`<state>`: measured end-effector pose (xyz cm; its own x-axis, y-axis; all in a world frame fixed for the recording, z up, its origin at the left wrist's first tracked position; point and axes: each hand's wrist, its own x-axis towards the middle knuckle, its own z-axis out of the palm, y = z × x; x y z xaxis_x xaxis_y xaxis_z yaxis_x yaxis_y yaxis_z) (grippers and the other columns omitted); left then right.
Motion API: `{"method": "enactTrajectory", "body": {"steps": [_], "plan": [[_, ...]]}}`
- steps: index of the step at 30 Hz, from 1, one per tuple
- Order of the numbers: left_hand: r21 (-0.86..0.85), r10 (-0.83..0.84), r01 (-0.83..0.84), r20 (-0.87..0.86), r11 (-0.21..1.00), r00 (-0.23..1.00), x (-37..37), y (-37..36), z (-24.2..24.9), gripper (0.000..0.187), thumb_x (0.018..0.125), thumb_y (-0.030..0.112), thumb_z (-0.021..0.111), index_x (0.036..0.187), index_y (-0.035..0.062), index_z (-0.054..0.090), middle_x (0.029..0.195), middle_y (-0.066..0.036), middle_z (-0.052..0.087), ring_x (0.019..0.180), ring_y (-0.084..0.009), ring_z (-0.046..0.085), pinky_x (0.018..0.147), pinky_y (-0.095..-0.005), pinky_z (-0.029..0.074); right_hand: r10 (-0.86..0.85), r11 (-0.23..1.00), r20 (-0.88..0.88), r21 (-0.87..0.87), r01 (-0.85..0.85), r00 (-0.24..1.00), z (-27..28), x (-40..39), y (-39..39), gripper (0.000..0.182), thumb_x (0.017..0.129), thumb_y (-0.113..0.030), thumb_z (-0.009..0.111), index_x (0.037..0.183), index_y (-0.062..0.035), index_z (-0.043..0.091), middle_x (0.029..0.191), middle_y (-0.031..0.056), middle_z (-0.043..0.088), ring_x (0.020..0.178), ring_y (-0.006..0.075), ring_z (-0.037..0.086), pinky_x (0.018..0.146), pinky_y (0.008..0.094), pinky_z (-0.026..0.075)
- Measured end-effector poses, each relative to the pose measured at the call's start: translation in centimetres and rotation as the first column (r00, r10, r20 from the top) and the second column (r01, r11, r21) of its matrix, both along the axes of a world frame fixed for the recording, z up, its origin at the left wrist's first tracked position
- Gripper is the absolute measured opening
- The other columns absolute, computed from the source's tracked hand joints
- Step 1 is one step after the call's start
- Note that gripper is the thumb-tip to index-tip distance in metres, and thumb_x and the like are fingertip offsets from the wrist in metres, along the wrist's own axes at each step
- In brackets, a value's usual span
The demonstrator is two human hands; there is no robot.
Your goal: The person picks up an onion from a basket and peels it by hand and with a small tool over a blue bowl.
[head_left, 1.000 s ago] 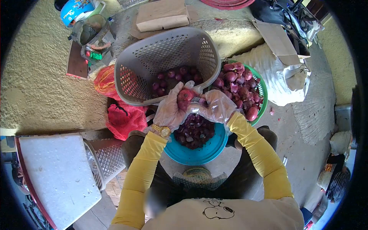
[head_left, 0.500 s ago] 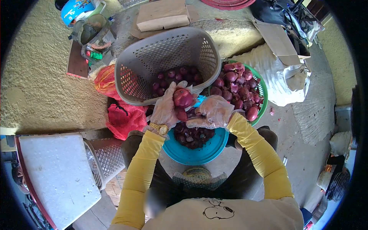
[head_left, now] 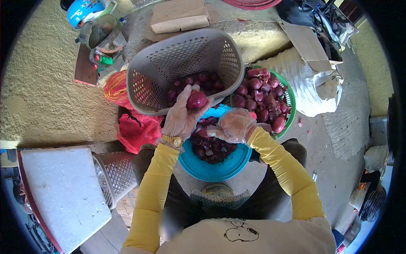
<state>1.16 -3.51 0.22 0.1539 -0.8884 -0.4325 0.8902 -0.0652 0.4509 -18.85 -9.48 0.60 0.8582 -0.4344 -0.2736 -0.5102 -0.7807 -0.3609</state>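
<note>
My left hand [head_left: 182, 112], in a clear plastic glove, is wrapped round a smooth red onion [head_left: 196, 100] at the near rim of the grey-brown perforated basket [head_left: 186, 48]. Several red onions [head_left: 203, 77] lie in the bottom of that basket. My right hand [head_left: 236, 125], gloved too, is curled over the blue basin [head_left: 215, 171]; what its fingers hold, if anything, is hidden. A small bright red bit shows beside its knuckles. Dark onion skins [head_left: 211, 150] fill the basin's middle. To the right, a green basket [head_left: 292, 101] is heaped with onions in loose, papery skins.
A red mesh sack [head_left: 137, 131] lies left of the basket. Further left stand a white foam lid [head_left: 63, 194] and a light perforated bin [head_left: 120, 173]. A cardboard box [head_left: 179, 16] sits behind, and a white sack [head_left: 313, 97] lies at right.
My left hand has moved slightly up and left with an onion toward the basket. A second onion below it no longer shows there. My right hand has shifted slightly.
</note>
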Motion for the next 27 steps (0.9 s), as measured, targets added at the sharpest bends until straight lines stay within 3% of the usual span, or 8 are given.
{"method": "enactTrajectory", "body": {"steps": [2, 3, 5, 19, 21, 22, 24, 27], "plan": [[-0.153, 0.116, 0.087, 0.936, 0.984, 0.333, 0.1, 0.0, -3.2, 0.035, 0.104, 0.024, 0.060, 0.128, 0.0034, 0.047, 0.129, -0.014, 0.054, 0.114, -0.0344, 0.059, 0.099, -0.0569, 0.058, 0.018, 0.999, 0.088, -0.042, -0.014, 0.996, -0.4, -0.3, -0.2, 0.072, 0.079, -0.080, 0.062, 0.078, -0.0088, 0.074, 0.075, 0.0169, 0.068, 0.076, 0.0409, 0.068, 0.069, 0.0521, 0.053], [-0.153, 0.116, 0.086, 0.936, 0.985, 0.332, -0.1, 0.0, -1.4, 0.035, 0.104, 0.024, 0.060, 0.128, 0.0034, 0.047, 0.129, -0.014, 0.054, 0.114, -0.0344, 0.059, 0.099, -0.0569, 0.058, 0.043, 0.997, 0.082, -0.060, -0.038, 0.996, 0.3, -0.3, -0.2, 0.072, 0.076, -0.080, 0.064, 0.080, -0.0093, 0.075, 0.076, 0.0162, 0.069, 0.077, 0.0409, 0.068, 0.070, 0.0515, 0.053], [-0.015, 0.026, -0.025, 0.048, 1.000, 0.999, -0.2, 0.1, 2.0, 0.038, 0.104, 0.029, 0.062, 0.128, 0.0036, 0.048, 0.124, -0.014, 0.057, 0.110, -0.0308, 0.061, 0.096, -0.0544, 0.059, 0.068, 0.995, 0.074, -0.079, -0.062, 0.995, 1.5, -0.4, -0.2, 0.073, 0.074, -0.081, 0.066, 0.082, -0.0099, 0.076, 0.078, 0.0154, 0.070, 0.078, 0.0409, 0.068, 0.071, 0.0510, 0.053], [0.029, -0.225, 0.223, 0.126, 0.974, 0.966, -0.8, 0.4, -0.6, 0.055, 0.103, 0.046, 0.058, 0.130, -0.0014, 0.053, 0.119, -0.020, 0.063, 0.105, -0.0349, 0.068, 0.088, -0.0511, 0.062, -0.291, 0.952, 0.446, 0.047, 0.303, 0.846, 3.0, 0.1, -1.1, 0.067, 0.072, -0.075, 0.075, 0.089, -0.0102, 0.073, 0.076, 0.0158, 0.070, 0.077, 0.0374, 0.070, 0.073, 0.0462, 0.055], [-0.157, 0.136, 0.362, 0.987, 0.919, 0.082, -0.9, 1.0, -1.5, 0.057, 0.103, 0.046, 0.056, 0.128, -0.0050, 0.053, 0.116, -0.020, 0.063, 0.104, -0.0339, 0.069, 0.089, -0.0490, 0.062, -0.269, 0.957, 0.425, 0.017, 0.290, 0.864, 2.6, 0.0, -1.2, 0.066, 0.073, -0.073, 0.075, 0.093, -0.0101, 0.074, 0.075, 0.0168, 0.069, 0.077, 0.0384, 0.070, 0.072, 0.0466, 0.055], [-0.158, 0.136, 0.362, 0.987, 0.919, 0.084, -0.8, 0.9, -2.0, 0.057, 0.103, 0.046, 0.056, 0.128, -0.0050, 0.053, 0.116, -0.020, 0.063, 0.104, -0.0339, 0.069, 0.089, -0.0490, 0.062, -0.270, 0.957, 0.424, 0.016, 0.291, 0.864, 2.6, 0.0, -1.2, 0.066, 0.073, -0.073, 0.075, 0.093, -0.0101, 0.074, 0.075, 0.0168, 0.069, 0.077, 0.0384, 0.070, 0.072, 0.0466, 0.055], [0.016, -0.249, 0.248, 0.084, 0.969, 0.965, -1.3, 0.2, 0.7, 0.058, 0.102, 0.042, 0.062, 0.136, -0.0029, 0.048, 0.115, -0.019, 0.063, 0.105, -0.0319, 0.069, 0.094, -0.0459, 0.060, -0.266, 0.958, 0.446, 0.026, 0.285, 0.854, 2.5, 0.1, -1.1, 0.066, 0.074, -0.072, 0.075, 0.096, -0.0105, 0.075, 0.076, 0.0174, 0.070, 0.077, 0.0387, 0.070, 0.072, 0.0471, 0.055], [-0.020, -0.242, 0.242, -0.014, 0.970, 0.970, -1.1, 0.2, 0.1, 0.062, 0.099, 0.036, 0.068, 0.142, 0.0002, 0.042, 0.117, -0.019, 0.063, 0.105, -0.0306, 0.069, 0.096, -0.0427, 0.059, -0.249, 0.957, 0.455, -0.020, 0.290, 0.855, 1.6, 0.1, -1.2, 0.065, 0.075, -0.072, 0.074, 0.097, -0.0109, 0.075, 0.076, 0.0172, 0.070, 0.077, 0.0390, 0.069, 0.071, 0.0477, 0.055]]}}
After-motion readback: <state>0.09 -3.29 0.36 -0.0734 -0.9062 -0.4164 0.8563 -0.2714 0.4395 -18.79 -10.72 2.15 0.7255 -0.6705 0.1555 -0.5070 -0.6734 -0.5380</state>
